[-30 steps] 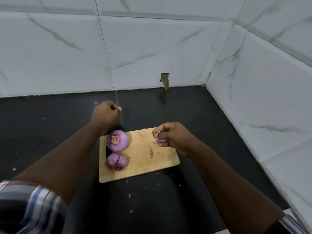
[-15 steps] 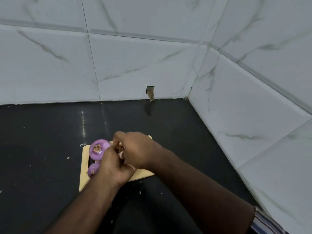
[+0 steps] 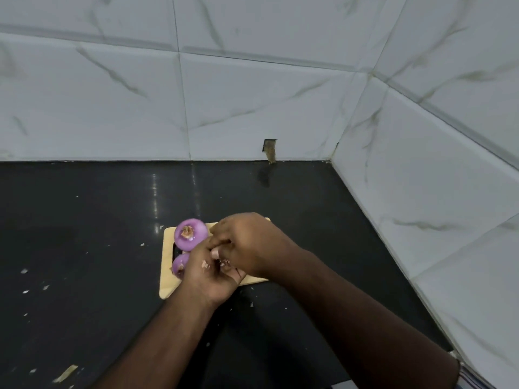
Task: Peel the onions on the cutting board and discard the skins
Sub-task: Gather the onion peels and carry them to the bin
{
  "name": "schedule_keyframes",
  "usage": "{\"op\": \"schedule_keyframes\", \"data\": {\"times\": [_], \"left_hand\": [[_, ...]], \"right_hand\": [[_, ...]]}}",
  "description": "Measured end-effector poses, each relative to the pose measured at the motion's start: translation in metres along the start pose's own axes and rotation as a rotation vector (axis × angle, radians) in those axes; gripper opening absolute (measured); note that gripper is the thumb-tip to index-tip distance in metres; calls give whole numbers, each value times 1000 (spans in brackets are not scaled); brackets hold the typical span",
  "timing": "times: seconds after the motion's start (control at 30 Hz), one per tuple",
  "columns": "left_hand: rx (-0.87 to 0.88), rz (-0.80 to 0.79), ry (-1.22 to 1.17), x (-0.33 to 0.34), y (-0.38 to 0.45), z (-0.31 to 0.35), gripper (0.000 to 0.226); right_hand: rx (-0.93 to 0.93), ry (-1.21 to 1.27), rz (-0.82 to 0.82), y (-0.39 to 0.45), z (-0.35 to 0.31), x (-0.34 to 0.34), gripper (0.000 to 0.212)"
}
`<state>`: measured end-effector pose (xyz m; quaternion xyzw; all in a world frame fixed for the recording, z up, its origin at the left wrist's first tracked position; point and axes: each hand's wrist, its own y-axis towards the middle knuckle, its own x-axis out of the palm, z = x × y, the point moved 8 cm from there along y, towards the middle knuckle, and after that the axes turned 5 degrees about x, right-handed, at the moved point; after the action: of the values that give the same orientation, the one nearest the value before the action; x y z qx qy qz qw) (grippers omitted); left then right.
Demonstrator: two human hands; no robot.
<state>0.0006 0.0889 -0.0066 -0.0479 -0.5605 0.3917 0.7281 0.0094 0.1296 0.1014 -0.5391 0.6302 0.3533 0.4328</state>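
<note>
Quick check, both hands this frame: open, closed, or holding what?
Left hand: palm up over the cutting board, bits of onion skin on it; grip cannot be told.
Right hand: fingers curled, picking at skin scraps in the left palm.

A black, glossy counter (image 3: pixel 84 220) fills the lower part of the view and runs back into a corner. White marble-look wall tiles (image 3: pixel 252 102) with thin grey-brown veins rise behind it and along the right side. Low on the back wall, just above the counter, there is a small dark rectangular hole (image 3: pixel 269 148) (something brownish hangs at its lower edge, too small to tell).
</note>
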Motion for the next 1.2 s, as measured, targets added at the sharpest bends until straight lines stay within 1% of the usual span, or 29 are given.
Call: {"op": "schedule_keyframes", "data": {"times": [0.1,0.13,0.23,0.27,0.3,0.33,0.4,0.47,0.5,0.57,0.63,0.67,0.73,0.8,0.87,0.93,0.97,1.13,1.2], "left_hand": [[-6,22,22,0,-1,3,19],[-2,38,8,0,-1,6,18],[33,74,-71,-3,4,21,32],[51,76,-79,-3,4,28,33],[72,81,-70,-4,3,37,32],[89,83,-60,-6,1,46,32],[121,90,-63,-10,-4,63,33],[150,100,-81,-14,-9,77,34],[161,108,-87,-16,-11,81,34],[171,124,-93,-20,-13,82,35],[177,142,-103,-24,-15,79,36],[180,145,-109,-24,-16,77,36],[188,144,-123,-26,-17,73,36],[197,143,-135,-28,-17,73,36],[203,146,-143,-31,-17,73,35],[204,145,-157,-32,-18,73,34],[205,143,-164,-32,-18,73,34],[222,150,-167,-30,-19,71,35],[224,157,-170,-30,-19,71,36]], "right_hand": [[-20,40,108,-4,3,-19,26],[12,123,150,-5,10,-26,25],[179,498,292,-1,57,-37,18],[237,541,345,1,77,-35,18],[285,505,366,2,95,-28,19],[321,418,346,3,109,-17,23],[382,278,225,-1,130,20,32],[410,201,105,-3,138,58,42],[401,164,80,-2,137,73,46],[344,101,91,4,125,90,49],[251,40,74,5,101,102,48],[180,32,46,3,86,109,48],[67,99,-4,-7,67,118,46],[81,191,30,-9,75,109,45],[195,210,103,-4,103,93,45],[255,113,108,1,122,88,46],[240,60,90,2,121,91,47],[-48,40,9,4,66,120,47],[-132,13,-10,5,52,126,45]]}}
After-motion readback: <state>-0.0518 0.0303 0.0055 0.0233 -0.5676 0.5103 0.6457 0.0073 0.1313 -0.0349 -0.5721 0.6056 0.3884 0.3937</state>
